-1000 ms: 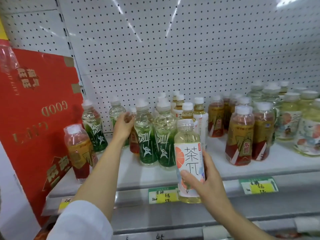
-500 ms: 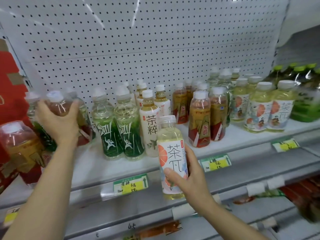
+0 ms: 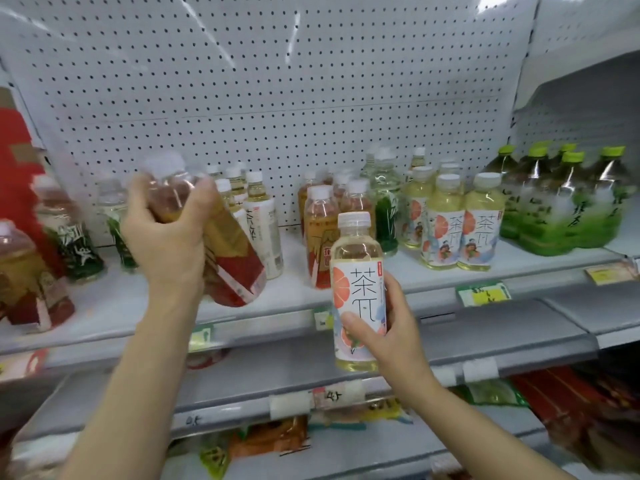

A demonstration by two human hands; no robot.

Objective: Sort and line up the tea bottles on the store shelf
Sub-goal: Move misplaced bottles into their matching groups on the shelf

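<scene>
White perforated pegboard (image 3: 277,84) forms the back wall of the bay, above a pale grey store shelf (image 3: 433,268) with yellow-and-green price tags (image 3: 483,293) clipped along its front edge. A lower shelf (image 3: 242,382) carries handwritten paper labels, and packaged goods lie below it, blurred. A red carton (image 3: 14,147) stands at the far left.

Left hand (image 3: 166,244): fingers curled round the upper part of a red-and-gold-labelled tea bottle (image 3: 228,261), held tilted over the shelf, cap toward the upper left; the bottle is motion-blurred.

Right hand (image 3: 391,334): wrapped round the lower half of a grapefruit-label tea bottle (image 3: 358,289), thumb across the label, bottle upright and in front of the shelf edge, clear of the surface.

On the shelf: green-labelled bottles (image 3: 79,244) at left; white-labelled bottles (image 3: 263,223) behind the left hand; red-and-gold bottles (image 3: 320,237) at centre; a group of grapefruit-label bottles (image 3: 460,223) right of them, standing close together; green-capped green tea bottles (image 3: 561,206) at far right on the adjoining section. Another red-and-gold bottle (image 3: 27,282) stands near the front edge at far left.
</scene>
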